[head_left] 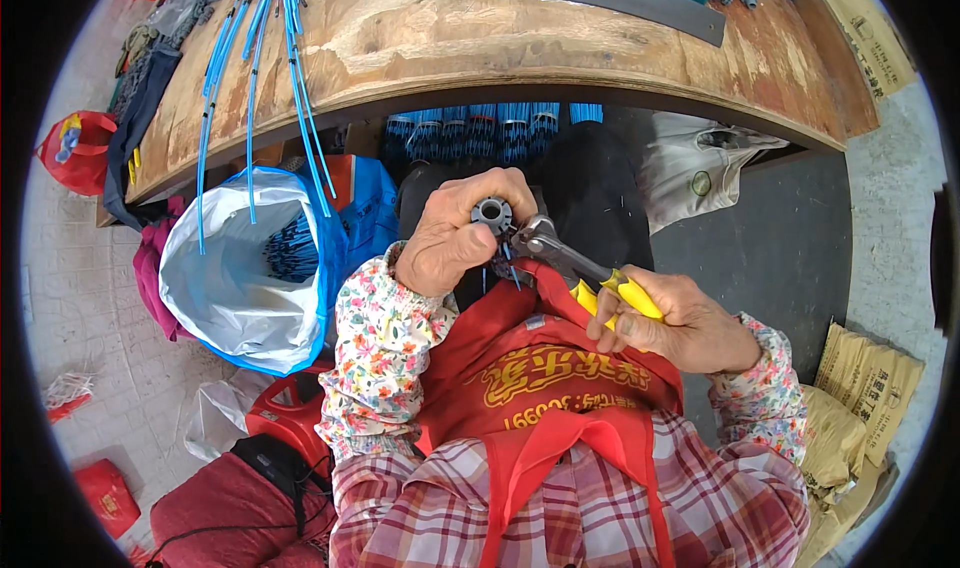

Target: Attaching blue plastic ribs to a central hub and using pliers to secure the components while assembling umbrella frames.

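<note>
My left hand (450, 233) is closed around a dark grey round plastic part (491, 211). The part has a hole in its middle and notches round its rim, and its open end faces up. A few thin blue ends stick out below it. In my right hand (675, 320) are pliers (572, 257) with yellow handles and metal jaws. The jaws are right beside the grey part, at its right side; whether they grip anything there I cannot tell. Both hands are above my lap, over a red apron (560, 368).
A wooden bench (420, 48) spans the far side, with thin blue strips (297, 68) hanging over its edge. Below left, a white-lined blue sack (215, 288) stands with blue strips inside. Bundled blue strips (515, 128) are under the bench. A metal bar (600, 3) lies on top.
</note>
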A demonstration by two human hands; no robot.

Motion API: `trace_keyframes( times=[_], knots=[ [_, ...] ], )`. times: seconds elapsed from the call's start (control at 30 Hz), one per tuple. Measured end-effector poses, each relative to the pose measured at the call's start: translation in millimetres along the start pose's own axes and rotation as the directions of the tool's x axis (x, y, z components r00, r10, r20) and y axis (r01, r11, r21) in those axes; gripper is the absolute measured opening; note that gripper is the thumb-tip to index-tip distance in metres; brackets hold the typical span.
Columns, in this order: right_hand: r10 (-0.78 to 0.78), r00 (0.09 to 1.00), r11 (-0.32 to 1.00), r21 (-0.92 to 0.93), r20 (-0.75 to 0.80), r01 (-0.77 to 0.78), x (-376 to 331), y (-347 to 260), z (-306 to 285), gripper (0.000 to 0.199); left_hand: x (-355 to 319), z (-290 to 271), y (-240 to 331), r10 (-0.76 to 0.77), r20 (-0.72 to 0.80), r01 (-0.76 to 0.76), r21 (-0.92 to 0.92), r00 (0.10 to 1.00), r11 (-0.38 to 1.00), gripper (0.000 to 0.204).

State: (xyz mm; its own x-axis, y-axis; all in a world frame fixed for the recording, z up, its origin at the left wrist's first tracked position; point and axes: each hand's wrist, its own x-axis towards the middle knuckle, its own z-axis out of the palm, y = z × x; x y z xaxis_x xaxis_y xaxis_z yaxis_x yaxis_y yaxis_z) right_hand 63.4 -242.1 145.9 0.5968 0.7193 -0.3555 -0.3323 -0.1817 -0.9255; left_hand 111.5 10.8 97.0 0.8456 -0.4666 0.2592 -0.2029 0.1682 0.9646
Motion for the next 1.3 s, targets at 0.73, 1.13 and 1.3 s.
trace_keyframes(
  times=[0.73, 1.13, 1.3],
  knots=[
    [-0.018, 0.987, 0.962, -0.271, -0.16, -0.026, -0.6, -24.6, 3.3, 0.019, 13.2, 9.1, -2.5, -0.047, -0.124, 0.057, 0.079, 0.991, 0.995, 0.067],
    [0.169, 0.986, 0.977, -0.132, -0.008, -0.169, 6.4, -35.3, -11.7, 0.027, 10.7, 1.1, -6.0, -0.069, -0.074, 0.064, -0.074, 0.995, 0.995, 0.069],
    [0.136, 0.99, 0.972, -0.188, -0.04, -0.141, 7.4, -35.6, -6.7, 0.021, 11.0, 3.0, -8.1, -0.076, -0.091, 0.066, -0.109, 0.993, 0.992, 0.065]
  ],
)
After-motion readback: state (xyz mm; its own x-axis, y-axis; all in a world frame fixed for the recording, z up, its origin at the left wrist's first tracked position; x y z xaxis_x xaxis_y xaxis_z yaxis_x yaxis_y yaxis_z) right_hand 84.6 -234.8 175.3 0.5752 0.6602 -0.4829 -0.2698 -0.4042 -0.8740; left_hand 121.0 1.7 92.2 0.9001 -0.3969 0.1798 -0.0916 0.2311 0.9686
